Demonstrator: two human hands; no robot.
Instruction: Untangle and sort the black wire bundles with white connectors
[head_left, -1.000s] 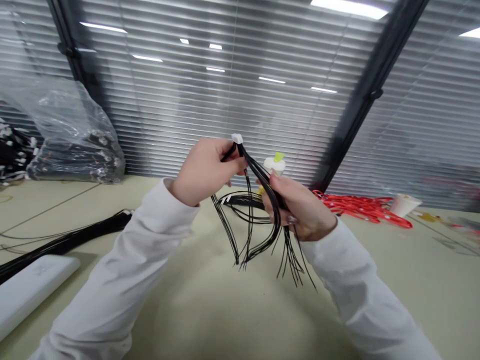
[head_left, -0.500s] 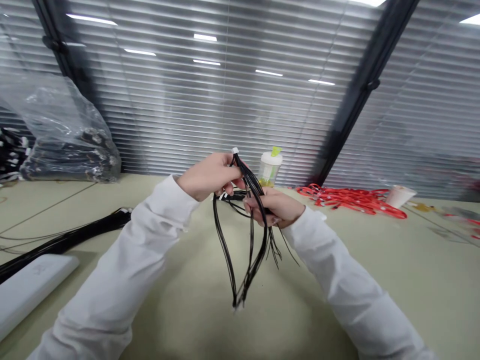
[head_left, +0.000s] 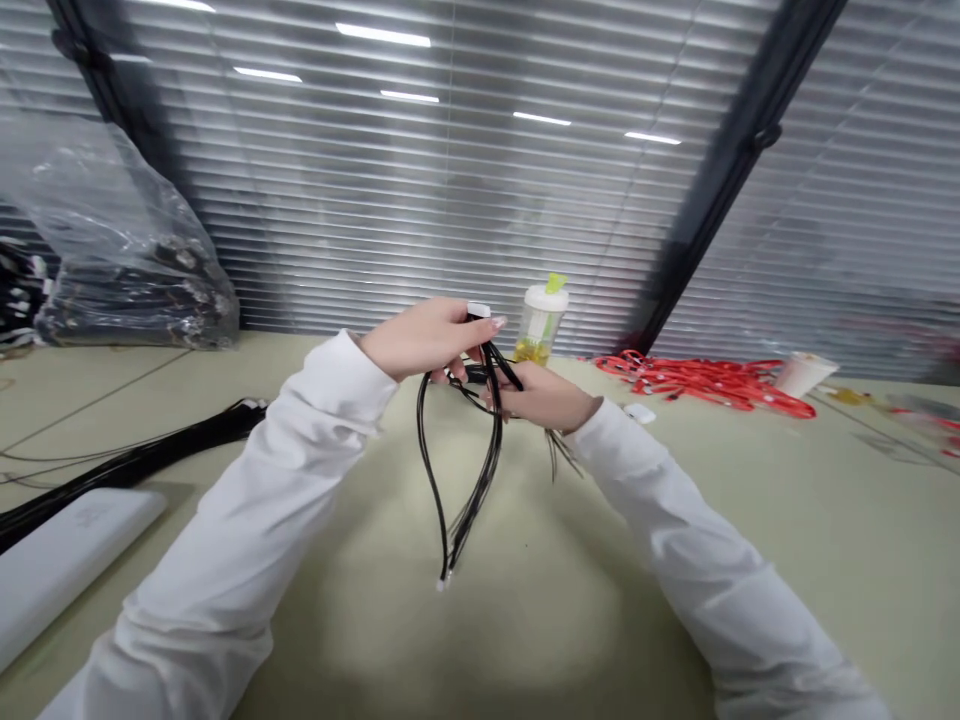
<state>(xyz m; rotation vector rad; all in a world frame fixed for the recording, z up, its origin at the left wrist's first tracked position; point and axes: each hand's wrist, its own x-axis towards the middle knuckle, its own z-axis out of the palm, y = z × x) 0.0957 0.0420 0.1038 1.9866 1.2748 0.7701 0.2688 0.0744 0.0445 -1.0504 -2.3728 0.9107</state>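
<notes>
My left hand [head_left: 424, 338] pinches the top of a bundle of thin black wires [head_left: 465, 470], just below its small white connector [head_left: 478, 310]. The bundle hangs down in a long loop above the table [head_left: 525, 620], ending in a tiny white tip. My right hand [head_left: 541, 396] is closed round more of the same black wires close beside the left hand; their loose ends stick out below my right wrist. Both arms are in white sleeves and reach forward over the table.
A clear bottle with a white lid and green spout [head_left: 541, 322] stands behind my hands. Red cords [head_left: 697, 380] and a white cup [head_left: 802, 373] lie at the right. A black cable bundle [head_left: 142, 462], a white flat box [head_left: 67, 550] and a plastic bag [head_left: 127, 270] are at the left.
Both hands have moved further from me and lower. The hanging loop has lengthened and narrowed, and the loose ends under my right hand have shortened. The hands are closer together.
</notes>
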